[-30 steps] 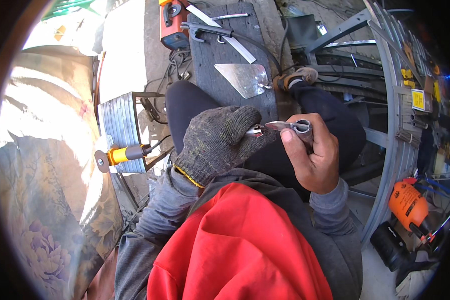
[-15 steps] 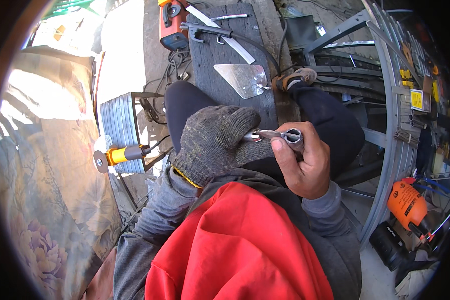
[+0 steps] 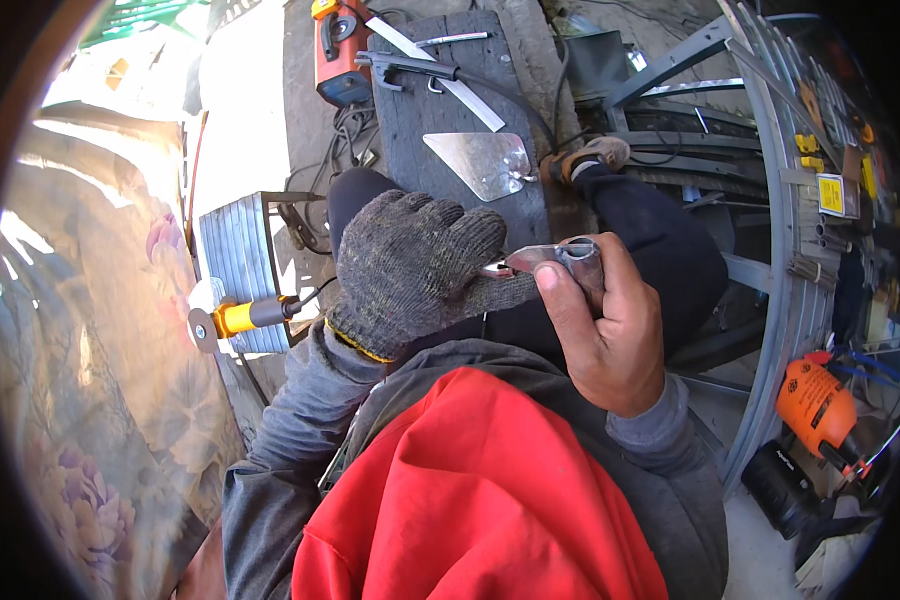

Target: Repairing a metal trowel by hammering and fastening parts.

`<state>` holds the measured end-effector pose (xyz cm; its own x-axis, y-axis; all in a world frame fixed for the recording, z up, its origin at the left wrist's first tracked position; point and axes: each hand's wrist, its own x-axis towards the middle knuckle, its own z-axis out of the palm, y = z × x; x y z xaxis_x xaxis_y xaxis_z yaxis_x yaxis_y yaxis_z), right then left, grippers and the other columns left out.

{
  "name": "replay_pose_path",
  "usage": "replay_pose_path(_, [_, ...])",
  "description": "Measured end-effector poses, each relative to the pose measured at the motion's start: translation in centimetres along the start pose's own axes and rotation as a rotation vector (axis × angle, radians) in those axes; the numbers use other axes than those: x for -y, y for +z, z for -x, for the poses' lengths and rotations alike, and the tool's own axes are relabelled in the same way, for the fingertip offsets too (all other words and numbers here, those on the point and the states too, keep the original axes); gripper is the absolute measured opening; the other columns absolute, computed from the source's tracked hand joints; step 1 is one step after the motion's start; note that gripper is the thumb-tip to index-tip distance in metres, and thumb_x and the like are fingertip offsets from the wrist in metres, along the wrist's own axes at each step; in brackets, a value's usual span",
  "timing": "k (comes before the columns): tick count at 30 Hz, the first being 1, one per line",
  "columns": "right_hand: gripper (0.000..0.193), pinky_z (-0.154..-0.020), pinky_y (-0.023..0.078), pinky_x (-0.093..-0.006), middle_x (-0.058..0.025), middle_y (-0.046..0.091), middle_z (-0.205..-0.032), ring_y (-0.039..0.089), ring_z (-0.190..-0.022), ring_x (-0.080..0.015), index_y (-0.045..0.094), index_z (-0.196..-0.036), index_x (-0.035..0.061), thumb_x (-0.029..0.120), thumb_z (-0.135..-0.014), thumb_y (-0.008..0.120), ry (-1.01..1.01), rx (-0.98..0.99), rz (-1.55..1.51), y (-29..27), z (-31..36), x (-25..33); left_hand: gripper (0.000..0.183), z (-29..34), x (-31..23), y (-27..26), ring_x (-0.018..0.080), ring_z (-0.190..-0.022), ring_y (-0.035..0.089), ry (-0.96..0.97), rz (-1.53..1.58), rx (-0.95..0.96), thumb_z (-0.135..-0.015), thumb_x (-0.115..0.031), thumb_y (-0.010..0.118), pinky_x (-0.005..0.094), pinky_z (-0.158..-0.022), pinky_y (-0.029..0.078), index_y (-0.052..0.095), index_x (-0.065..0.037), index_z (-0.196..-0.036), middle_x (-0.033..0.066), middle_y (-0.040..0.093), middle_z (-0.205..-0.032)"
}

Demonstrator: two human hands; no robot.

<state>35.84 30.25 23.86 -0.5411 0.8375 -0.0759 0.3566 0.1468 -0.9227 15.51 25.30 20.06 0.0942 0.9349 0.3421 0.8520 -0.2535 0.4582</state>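
Note:
My left hand [image 3: 410,270], in a dark grey knitted glove, is closed on something of which only a small shiny metal end shows at its fingertips; the rest is hidden. Bare, my right hand [image 3: 615,345] grips a short metal tube [image 3: 588,270] with its open end up. A flat, tapered metal piece at the tube's side points left and reaches the glove's fingertips. Whether the two metal parts are joined I cannot tell. Beyond my hands, a pointed metal plate [image 3: 482,165], shaped like a trowel blade, lies on a dark wooden board [image 3: 410,115].
An electrode holder [image 3: 405,65] and flat metal strip [image 3: 450,85] lie on the board beside a red welding machine [image 3: 338,55]. A yellow angle grinder [image 3: 240,317] rests at left on a ribbed metal stand [image 3: 235,250]. Right are a steel frame [image 3: 770,200] and orange bottle [image 3: 815,405].
My left hand has turned, showing more of the glove's back. In my right hand the tube has tilted, so its flat piece shows broader. The view has shifted slightly.

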Motion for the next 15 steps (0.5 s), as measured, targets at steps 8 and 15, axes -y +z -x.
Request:
replay_pose_path(8, [0.018,-0.057,0.052,-0.0284,-0.0129,0.069,-0.079,0.068,-0.067,-0.012,0.057,-0.104,-0.0029,0.01,-0.099,0.068,-0.102,-0.041,0.05,-1.5,0.0,0.3,0.047,-1.2,0.9,-2.0,0.0329,-0.083,0.07,-0.064,-0.07,0.14,-0.068,-0.041,0.086,0.0444,-0.077,0.054,0.072,-0.008,-0.098,0.013,0.07,-0.088])
replay_pose_path(15, [0.016,-0.055,0.05,-0.025,-0.0089,0.067,-0.082,0.064,-0.065,-0.0079,0.058,-0.105,-0.0014,0.006,-0.097,0.069,-0.23,-0.049,-0.055,-0.1,-0.1,-0.9,0.046,-1.3,0.4,-1.3,0.0328,-0.076,0.066,0.02,0.016,0.077,-0.074,-0.047,0.08,0.0467,-0.068,0.048,0.069,-0.012,-0.102,0.0099,0.066,-0.081])
